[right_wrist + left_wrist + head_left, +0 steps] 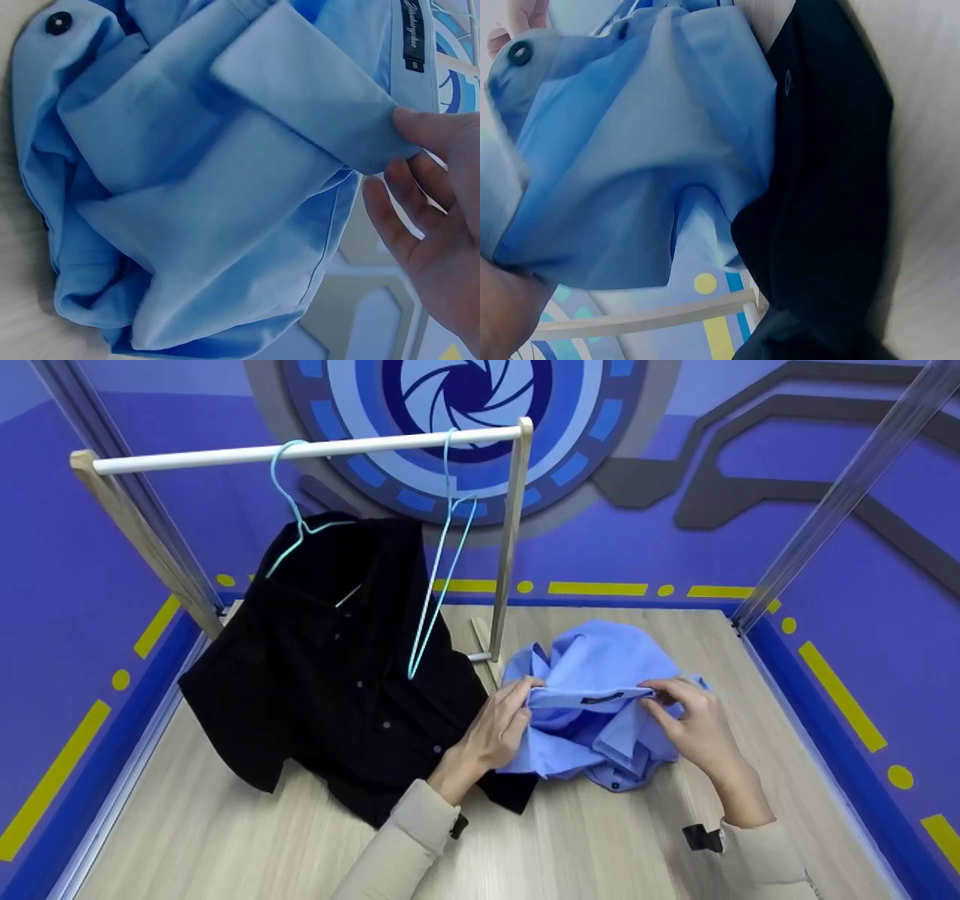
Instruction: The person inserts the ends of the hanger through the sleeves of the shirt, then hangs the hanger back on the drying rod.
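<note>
A crumpled light blue shirt (615, 652) lies at the right of the table, its collar band raised between both hands. My left hand (504, 724) pinches the collar at its left end. At the other end, my right hand (694, 716) pinches the collar between thumb and fingers, as the right wrist view also shows. A dark label (413, 36) is sewn inside the collar. Dark buttons show on the shirt, one of them a round button (58, 23). In the left wrist view only part of the left hand (514, 311) shows, at the lower left edge.
A rack with a white bar (195, 459) and wooden legs stands at the back left. From it hangs a black shirt (322, 682) on a teal hanger (289, 484), its hem spread over the table. A second teal hanger (429, 619) hangs to its right.
</note>
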### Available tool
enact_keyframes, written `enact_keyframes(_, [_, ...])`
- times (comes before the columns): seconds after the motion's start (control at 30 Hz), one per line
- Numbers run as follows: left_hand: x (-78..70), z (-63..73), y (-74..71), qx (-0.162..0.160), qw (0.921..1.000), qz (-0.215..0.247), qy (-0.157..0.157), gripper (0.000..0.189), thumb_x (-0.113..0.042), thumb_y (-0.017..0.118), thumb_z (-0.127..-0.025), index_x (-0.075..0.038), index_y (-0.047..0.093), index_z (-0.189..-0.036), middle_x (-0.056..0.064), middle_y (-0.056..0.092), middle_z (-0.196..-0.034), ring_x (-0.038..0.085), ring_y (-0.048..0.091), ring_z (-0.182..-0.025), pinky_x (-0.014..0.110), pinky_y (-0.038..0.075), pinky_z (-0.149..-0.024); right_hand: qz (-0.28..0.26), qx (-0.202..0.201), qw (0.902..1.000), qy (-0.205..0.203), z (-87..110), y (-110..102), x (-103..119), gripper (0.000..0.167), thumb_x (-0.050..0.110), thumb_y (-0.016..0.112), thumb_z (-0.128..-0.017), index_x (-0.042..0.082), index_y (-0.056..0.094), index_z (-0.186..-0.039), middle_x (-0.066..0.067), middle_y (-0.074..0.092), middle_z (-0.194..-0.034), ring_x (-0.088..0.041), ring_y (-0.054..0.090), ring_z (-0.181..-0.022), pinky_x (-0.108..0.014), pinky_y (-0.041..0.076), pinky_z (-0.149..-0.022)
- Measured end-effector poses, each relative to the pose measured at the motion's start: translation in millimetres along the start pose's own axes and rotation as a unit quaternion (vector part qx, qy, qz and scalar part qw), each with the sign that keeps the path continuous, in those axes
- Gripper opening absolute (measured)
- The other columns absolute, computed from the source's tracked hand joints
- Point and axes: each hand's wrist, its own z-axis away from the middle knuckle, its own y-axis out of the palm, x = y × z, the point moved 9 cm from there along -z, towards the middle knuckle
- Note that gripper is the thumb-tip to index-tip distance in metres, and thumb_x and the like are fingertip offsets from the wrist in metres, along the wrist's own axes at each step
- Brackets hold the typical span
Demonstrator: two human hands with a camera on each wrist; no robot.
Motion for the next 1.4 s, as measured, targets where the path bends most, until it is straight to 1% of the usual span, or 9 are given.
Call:
enact_keyframes(0.13, [1.9, 1.7, 7.0, 0.055, 0.9982, 0.017, -0.015, 0.050, -0.007, 0.039, -0.081, -0.002, 0.058, -0.127, 0.008, 0.060, -0.118, 0.021, 0.056, -0.105, 0.035, 0.045, -0.097, 0.009, -0.036, 0.9993, 0.000, -3.5, -10.2, 1.4, 0.031, -0.015, 0.082, -0.077, 0.003, 0.077, -0.102, -0.007, 0.074, -0.093, -0.021, 0.064, -0.086, -0.018, 0.044, -0.082])
enact_keyframes(0.27, [8.0, 5.9, 14.7, 0.094, 0.9939, 0.039, -0.041, 0.054, -0.001, 0.048, -0.078, -0.010, 0.058, -0.131, 0.001, 0.056, -0.121, 0.016, 0.052, -0.107, 0.030, 0.044, -0.095, 0.007, -0.048, 0.9988, 0.000, -6.2, -16.5, 2.5, 0.031, -0.018, 0.079, -0.078, 0.001, 0.076, -0.102, -0.009, 0.074, -0.095, -0.019, 0.066, -0.087, -0.015, 0.046, -0.084])
enact_keyframes(0.43, [13.7, 12.3, 23.8, 0.137, 0.9881, 0.055, -0.042, 0.060, 0.006, 0.059, -0.076, -0.011, 0.057, -0.133, 0.001, 0.056, -0.125, 0.014, 0.053, -0.114, 0.030, 0.046, -0.099, 0.008, -0.061, 0.9981, 0.006, -8.1, -24.5, 2.7, 0.030, -0.020, 0.076, -0.079, 0.001, 0.075, -0.101, -0.010, 0.073, -0.093, -0.016, 0.067, -0.084, -0.012, 0.048, -0.082])
enact_keyframes(0.57, [20.8, 16.4, 31.2, 0.171, 0.9828, 0.051, -0.047, 0.059, 0.004, 0.066, -0.080, -0.010, 0.059, -0.136, 0.004, 0.056, -0.141, 0.016, 0.046, -0.136, 0.033, 0.036, -0.113, 0.011, -0.081, 0.9965, 0.017, -8.1, -32.6, 0.8, 0.030, -0.022, 0.076, -0.077, -0.001, 0.075, -0.099, -0.013, 0.073, -0.091, -0.013, 0.066, -0.080, -0.010, 0.048, -0.078])
enact_keyframes(0.73, [32.3, 20.1, 37.1, 0.190, 0.9795, 0.030, -0.058, 0.036, -0.009, 0.072, -0.092, -0.008, 0.069, -0.128, 0.004, 0.059, -0.143, 0.018, 0.047, -0.138, 0.032, 0.034, -0.115, 0.014, -0.097, 0.9950, 0.019, -10.8, -40.4, 6.8, 0.026, -0.024, 0.074, -0.078, -0.005, 0.074, -0.096, -0.015, 0.073, -0.090, -0.012, 0.066, -0.078, -0.010, 0.048, -0.077])
enact_keyframes(0.9, [41.8, 21.0, 28.0, 0.146, 0.9857, 0.024, -0.079, 0.015, -0.008, 0.070, -0.096, -0.006, 0.071, -0.110, 0.002, 0.070, -0.109, 0.014, 0.063, -0.104, 0.028, 0.049, -0.092, 0.013, -0.103, 0.9944, 0.017, -15.0, -43.9, 18.3, 0.024, -0.026, 0.071, -0.078, -0.007, 0.072, -0.094, -0.016, 0.072, -0.088, -0.010, 0.066, -0.081, -0.011, 0.049, -0.079])
enact_keyframes(1.0, [44.0, 19.6, 12.8, 0.093, 0.9921, 0.022, -0.081, 0.007, -0.008, 0.069, -0.094, -0.006, 0.067, -0.101, -0.001, 0.063, -0.088, 0.011, 0.058, -0.081, 0.027, 0.049, -0.071, 0.014, -0.102, 0.9945, 0.018, -11.5, -41.0, 10.1, 0.029, -0.026, 0.074, -0.075, -0.006, 0.073, -0.095, -0.015, 0.072, -0.089, -0.007, 0.065, -0.083, -0.011, 0.049, -0.080])
enact_keyframes(1.17, [45.3, 15.9, -16.0, 0.021, 0.9972, 0.012, -0.071, 0.008, -0.006, 0.070, -0.093, -0.005, 0.067, -0.100, 0.000, 0.059, -0.085, 0.012, 0.055, -0.075, 0.028, 0.046, -0.064, 0.010, -0.090, 0.9958, 0.014, -8.8, -34.7, 3.5, 0.031, -0.022, 0.078, -0.075, -0.002, 0.075, -0.099, -0.012, 0.074, -0.092, -0.012, 0.066, -0.083, -0.012, 0.049, -0.081])
enact_keyframes(1.4, [43.7, 15.8, -54.7, -0.047, 0.9948, -0.062, -0.066, 0.008, -0.006, 0.076, -0.090, -0.007, 0.068, -0.094, 0.000, 0.064, -0.085, 0.014, 0.057, -0.073, 0.033, 0.048, -0.063, -0.011, -0.046, 0.9987, 0.016, -11.0, -17.8, 4.0, 0.033, -0.018, 0.079, -0.079, 0.000, 0.076, -0.106, -0.010, 0.075, -0.096, -0.017, 0.068, -0.083, -0.013, 0.050, -0.080])
